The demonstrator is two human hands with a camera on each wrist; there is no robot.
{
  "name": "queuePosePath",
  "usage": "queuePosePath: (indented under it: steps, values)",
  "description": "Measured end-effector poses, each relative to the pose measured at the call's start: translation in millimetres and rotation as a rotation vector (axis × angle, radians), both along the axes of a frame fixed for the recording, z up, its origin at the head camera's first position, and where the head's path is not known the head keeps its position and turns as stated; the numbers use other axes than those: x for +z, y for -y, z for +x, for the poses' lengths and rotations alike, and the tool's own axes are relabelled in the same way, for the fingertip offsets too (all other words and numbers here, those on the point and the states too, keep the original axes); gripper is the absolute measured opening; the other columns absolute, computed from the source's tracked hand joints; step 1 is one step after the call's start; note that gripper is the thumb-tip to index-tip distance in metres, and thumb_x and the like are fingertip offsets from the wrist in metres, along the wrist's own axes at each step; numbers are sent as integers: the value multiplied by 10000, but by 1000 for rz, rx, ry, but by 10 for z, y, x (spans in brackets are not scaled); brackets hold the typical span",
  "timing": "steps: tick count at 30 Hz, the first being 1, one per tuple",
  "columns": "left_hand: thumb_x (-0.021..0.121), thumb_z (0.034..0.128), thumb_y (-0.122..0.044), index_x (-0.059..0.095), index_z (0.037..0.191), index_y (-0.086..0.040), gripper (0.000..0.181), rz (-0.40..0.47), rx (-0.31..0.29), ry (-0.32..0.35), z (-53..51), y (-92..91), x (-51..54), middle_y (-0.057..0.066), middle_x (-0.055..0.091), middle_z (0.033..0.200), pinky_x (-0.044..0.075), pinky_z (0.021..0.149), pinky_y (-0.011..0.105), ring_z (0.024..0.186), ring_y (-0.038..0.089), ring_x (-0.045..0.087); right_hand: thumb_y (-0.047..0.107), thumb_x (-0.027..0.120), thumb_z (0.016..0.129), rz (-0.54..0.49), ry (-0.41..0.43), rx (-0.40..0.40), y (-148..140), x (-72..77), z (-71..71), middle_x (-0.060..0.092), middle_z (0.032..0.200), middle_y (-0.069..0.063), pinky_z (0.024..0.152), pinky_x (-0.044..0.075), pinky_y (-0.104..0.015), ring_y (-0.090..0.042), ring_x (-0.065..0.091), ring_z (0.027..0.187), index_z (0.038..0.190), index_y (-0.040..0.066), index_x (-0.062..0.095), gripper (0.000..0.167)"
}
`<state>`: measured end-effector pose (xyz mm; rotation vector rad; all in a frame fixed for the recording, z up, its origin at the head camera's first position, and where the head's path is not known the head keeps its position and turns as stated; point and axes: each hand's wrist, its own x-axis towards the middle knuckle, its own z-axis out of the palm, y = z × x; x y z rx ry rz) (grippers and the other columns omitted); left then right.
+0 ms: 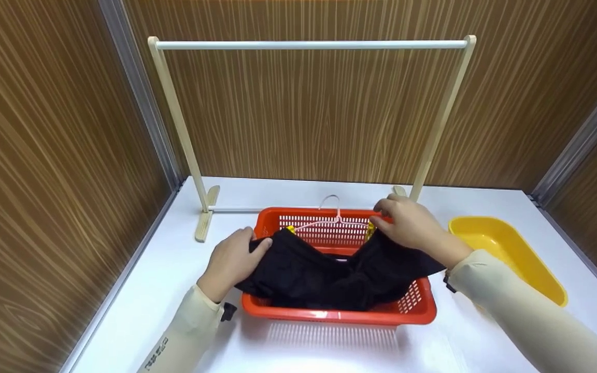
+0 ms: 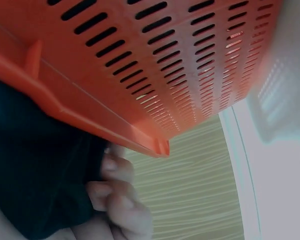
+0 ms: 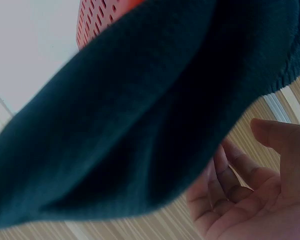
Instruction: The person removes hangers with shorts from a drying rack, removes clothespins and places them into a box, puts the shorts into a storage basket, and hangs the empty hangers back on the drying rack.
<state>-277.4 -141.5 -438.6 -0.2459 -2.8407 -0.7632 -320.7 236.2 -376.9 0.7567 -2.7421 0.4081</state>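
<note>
A black cloth garment (image 1: 319, 274) lies spread over the red basket (image 1: 340, 315), its folds hiding much of the inside. Its upper edge is clipped to a pink hanger (image 1: 338, 219) by two yellow clips, and the hanger's hook points up. My left hand (image 1: 232, 261) grips the garment's left end between thumb and curled fingers, beside the basket's rim; those fingers also show in the left wrist view. By the right yellow clip (image 1: 370, 231) is my right hand (image 1: 407, 223), above the garment's right part. In the right wrist view its thumb and fingers stand apart, partly behind the cloth.
Behind the basket stands a rack with a white top bar (image 1: 311, 45) and pale wooden legs. A yellow tray (image 1: 506, 259) sits to the right, partly behind my right forearm. Wood-patterned walls enclose the white table (image 1: 138, 311) at the back and sides.
</note>
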Motion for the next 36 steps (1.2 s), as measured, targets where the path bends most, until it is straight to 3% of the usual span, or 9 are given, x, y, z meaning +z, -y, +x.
queuePosePath:
  steps: [3,8,14,17,21,25,31,36]
  values:
    - [606,1027,-470,547,897,-94,402,-2,-48,-30,-13,-2,-29,33,520,809,419,681,402,710,223,486,269,603,1041,-23,81,3,8,-26,-40,660,940,-101,823,514,-524,-281,627,844,1042,28,717,267]
    - [616,1023,-462,510,892,-83,414,28,-99,-98,-31,3,-49,20,462,775,399,675,389,691,207,443,258,430,1117,-114,291,31,-54,-1,-124,686,962,-108,946,466,-551,-298,631,941,1032,15,693,368]
    - [629,1005,-487,502,903,-83,435,43,-123,-97,-34,46,-65,4,419,750,374,671,375,688,201,430,415,385,1115,-240,589,-1,-145,61,-198,641,1339,-199,1155,324,-561,-359,537,1311,1349,-2,628,536]
    - [645,996,-482,494,906,-89,430,56,-121,-95,-16,69,-70,-3,402,747,364,668,367,686,193,424,471,411,1097,-294,729,15,-169,91,-228,579,1440,-200,1189,285,-539,-344,478,1383,1431,-4,568,601]
    - [660,989,-468,478,896,-95,425,70,-129,-144,-6,89,-80,-10,380,744,350,656,352,678,176,407,500,457,1076,-336,862,47,-214,142,-246,527,1492,-191,1207,254,-537,-329,431,1422,1472,1,514,640]
    - [672,980,-461,472,881,-102,423,72,-144,-196,-13,92,-81,-22,371,741,348,650,345,674,167,401,472,504,1065,-360,882,85,-241,187,-241,571,1423,-164,1175,300,-514,-305,479,1350,1446,28,533,586]
    - [693,964,-457,511,870,-127,388,52,-169,-209,-34,80,-47,-41,424,725,379,661,345,676,161,437,393,647,1016,-403,794,95,-254,184,-223,627,1256,-121,1035,409,-395,-243,559,1158,1375,77,564,485]
    - [705,946,-478,492,779,-155,422,-21,-190,-267,-45,78,-17,-71,362,649,348,606,328,607,147,409,403,596,1045,-459,786,93,-285,179,-168,631,1275,-149,1001,428,-330,-220,560,1135,1389,57,581,488]
